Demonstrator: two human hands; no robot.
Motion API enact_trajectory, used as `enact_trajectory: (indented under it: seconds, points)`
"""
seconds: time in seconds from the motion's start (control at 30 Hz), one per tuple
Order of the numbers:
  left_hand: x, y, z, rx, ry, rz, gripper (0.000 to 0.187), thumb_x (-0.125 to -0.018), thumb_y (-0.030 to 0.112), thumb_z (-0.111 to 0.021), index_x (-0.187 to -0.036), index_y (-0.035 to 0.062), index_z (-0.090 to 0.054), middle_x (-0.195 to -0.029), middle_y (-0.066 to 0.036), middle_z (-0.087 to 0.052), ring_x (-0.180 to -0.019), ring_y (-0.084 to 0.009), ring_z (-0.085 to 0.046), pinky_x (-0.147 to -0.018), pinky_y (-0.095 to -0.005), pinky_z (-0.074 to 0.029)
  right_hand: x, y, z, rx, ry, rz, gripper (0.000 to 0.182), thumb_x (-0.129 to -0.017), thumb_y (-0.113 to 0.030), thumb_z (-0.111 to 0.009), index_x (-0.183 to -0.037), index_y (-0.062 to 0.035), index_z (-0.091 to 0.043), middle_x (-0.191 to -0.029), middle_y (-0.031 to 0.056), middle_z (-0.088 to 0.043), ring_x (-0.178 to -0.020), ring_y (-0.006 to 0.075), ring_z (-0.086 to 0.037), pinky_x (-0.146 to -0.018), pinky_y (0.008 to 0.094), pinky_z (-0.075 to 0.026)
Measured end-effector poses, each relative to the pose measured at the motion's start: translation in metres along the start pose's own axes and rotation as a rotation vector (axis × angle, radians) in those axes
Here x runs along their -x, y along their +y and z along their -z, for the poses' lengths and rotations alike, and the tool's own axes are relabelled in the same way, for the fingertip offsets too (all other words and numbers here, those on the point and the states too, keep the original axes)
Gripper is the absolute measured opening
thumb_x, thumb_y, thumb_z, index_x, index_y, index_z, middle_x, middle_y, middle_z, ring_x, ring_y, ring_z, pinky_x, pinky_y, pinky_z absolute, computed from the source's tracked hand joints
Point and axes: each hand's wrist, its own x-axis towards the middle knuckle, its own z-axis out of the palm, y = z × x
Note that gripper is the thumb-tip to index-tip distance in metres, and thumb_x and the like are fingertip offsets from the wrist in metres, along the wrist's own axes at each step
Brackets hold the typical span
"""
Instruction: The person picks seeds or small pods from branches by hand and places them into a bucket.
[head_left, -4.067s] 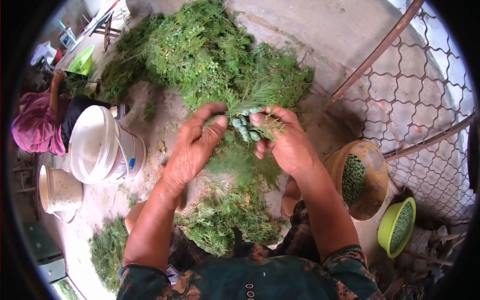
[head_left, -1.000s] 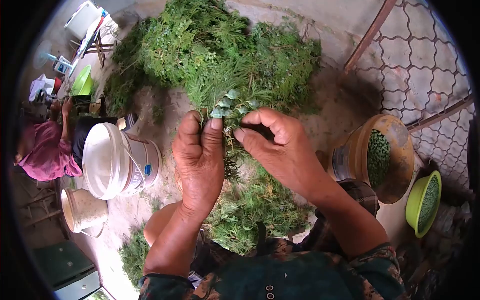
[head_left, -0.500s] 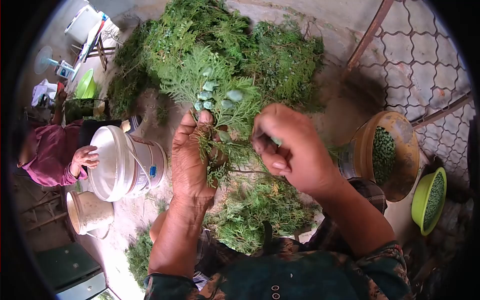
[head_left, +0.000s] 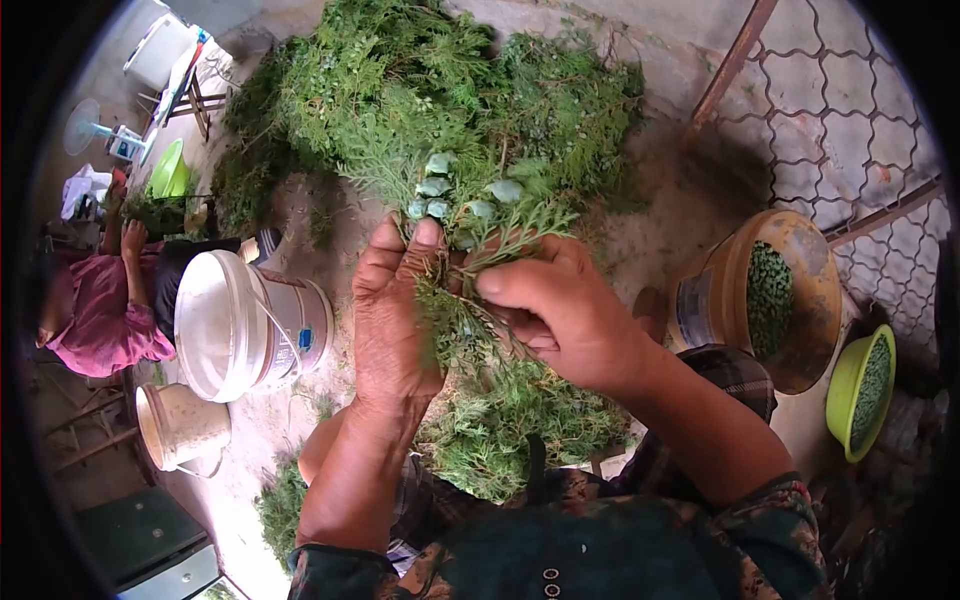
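In the head view, the left hand point(head_left: 395, 320) grasps a leafy sprig point(head_left: 455, 195) between thumb and fingers – pale green cones point(head_left: 436, 187) stand just above the thumb. The right hand point(head_left: 560, 315) pinches the lower part of the same sprig, its fingers bent. The sprig is above the floor point(head_left: 345, 215), between the large green heap point(head_left: 400, 80) and the smaller leafy pile point(head_left: 520, 425) near the person's legs. On the right side, a yellowish bucket point(head_left: 700, 305) contains green cones, and beside it is a lime basin point(head_left: 848, 395), also with cones.
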Motion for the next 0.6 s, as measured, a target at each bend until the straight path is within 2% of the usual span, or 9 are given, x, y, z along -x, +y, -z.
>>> enact_trajectory:
  seconds: [0.07, 0.13, 0.2, 0.27, 0.3, 0.33, 0.4, 0.5, 0.6]
  points:
    - [-0.005, -0.002, 0.011, -0.02, -0.075, 0.012, 0.005, -0.087, 0.015, -0.057, -0.085, 0.011, -0.054, -0.073, 0.004, -0.055, -0.062, -0.0048, -0.049, -0.054, -0.0189, -0.039, -0.003, 0.001, -0.003, -0.215, 0.056, 0.004, 0.011, -0.08, -0.008, -0.051, -0.081, -0.0003, -0.059, -0.066, -0.0028, -0.052, -0.057, 0.0039, -0.042, -0.049, 0.0214, -0.033]
    - [-0.006, -0.004, 0.016, -0.013, -0.209, -0.061, 0.006, -0.087, 0.016, -0.057, -0.086, 0.0106, -0.054, -0.073, 0.003, -0.056, -0.061, -0.0053, -0.05, -0.053, -0.0189, -0.04, -0.013, 0.025, -0.001, 0.21, 0.177, 0.419, 0.011, -0.078, -0.009, -0.052, -0.075, -0.0004, -0.057, -0.065, -0.0025, -0.051, -0.056, 0.0048, -0.041, -0.049, 0.0221, -0.034]
    - [0.005, 0.008, 0.005, -0.009, -0.184, -0.111, 0.009, -0.086, 0.017, -0.058, -0.09, 0.0096, -0.056, -0.075, 0.001, -0.058, -0.062, -0.0062, -0.052, -0.052, -0.019, -0.041, -0.025, 0.025, 0.013, 0.467, 0.529, 0.46, 0.013, -0.077, -0.01, -0.05, -0.072, -0.0002, -0.056, -0.064, -0.0015, -0.05, -0.057, 0.0053, -0.041, -0.049, 0.0216, -0.033]
    - [0.009, 0.018, 0.0, -0.128, 0.056, -0.17, 0.011, -0.086, 0.018, -0.059, -0.091, 0.0088, -0.055, -0.075, 0.001, -0.057, -0.064, -0.0067, -0.053, -0.052, -0.0186, -0.041, -0.014, 0.001, 0.019, 0.188, 0.48, 0.213, 0.01, -0.077, -0.011, -0.049, -0.078, -0.002, -0.054, -0.063, -0.0005, -0.048, -0.053, 0.0057, -0.039, -0.044, 0.0219, -0.031]
    - [0.002, 0.015, 0.012, 0.022, -0.082, -0.192, 0.028, -0.087, 0.008, -0.054, -0.115, 0.0072, -0.048, -0.097, -0.006, -0.06, -0.073, -0.0096, -0.057, -0.056, -0.02, -0.046, -0.01, -0.004, 0.02, -0.207, 0.339, 0.083, 0.009, -0.077, -0.011, -0.048, -0.082, -0.0041, -0.052, -0.063, -0.0003, -0.047, -0.05, 0.0057, -0.037, -0.041, 0.0223, -0.03]
    - [0.001, 0.012, 0.019, 0.022, -0.072, -0.198, 0.028, -0.087, 0.008, -0.054, -0.115, 0.0072, -0.048, -0.097, -0.006, -0.06, -0.073, -0.0096, -0.057, -0.056, -0.02, -0.046, -0.009, -0.005, 0.019, -0.596, 0.184, -0.054, 0.01, -0.077, -0.01, -0.048, -0.086, -0.0062, -0.051, -0.063, -0.0001, -0.046, -0.047, 0.0057, -0.036, -0.039, 0.0226, -0.028]
    - [0.002, 0.011, 0.023, 0.107, -0.154, -0.107, 0.032, -0.087, 0.007, -0.053, -0.118, 0.0065, -0.046, -0.1, -0.007, -0.06, -0.077, -0.0102, -0.057, -0.058, -0.0212, -0.047, -0.011, 0.005, 0.012, -0.571, 0.164, -0.072, 0.011, -0.079, -0.012, -0.048, -0.09, -0.0095, -0.048, -0.064, -0.0002, -0.045, -0.043, 0.0055, -0.032, -0.036, 0.0228, -0.027]
    - [0.005, 0.014, 0.008, -0.008, -0.058, -0.043, 0.013, -0.086, 0.015, -0.059, -0.096, 0.0085, -0.057, -0.078, 0.002, -0.058, -0.064, -0.0053, -0.052, -0.052, -0.018, -0.041, -0.013, 0.015, 0.005, -0.351, 0.113, -0.022, 0.012, -0.082, -0.017, -0.053, -0.091, -0.0093, -0.051, -0.065, -0.0004, -0.047, -0.043, 0.0051, -0.032, -0.036, 0.0226, -0.025]
    - [0.006, 0.01, 0.01, -0.034, -0.099, -0.046, 0.012, -0.086, 0.014, -0.058, -0.097, 0.0079, -0.056, -0.08, 0.002, -0.059, -0.067, -0.0051, -0.052, -0.056, -0.0183, -0.041, -0.012, 0.01, -0.002, -0.241, 0.076, 0.083, 0.021, -0.083, -0.02, -0.062, -0.096, -0.0048, -0.057, -0.077, -0.0007, -0.057, -0.065, 0.0054, -0.049, -0.056, 0.0205, -0.041]
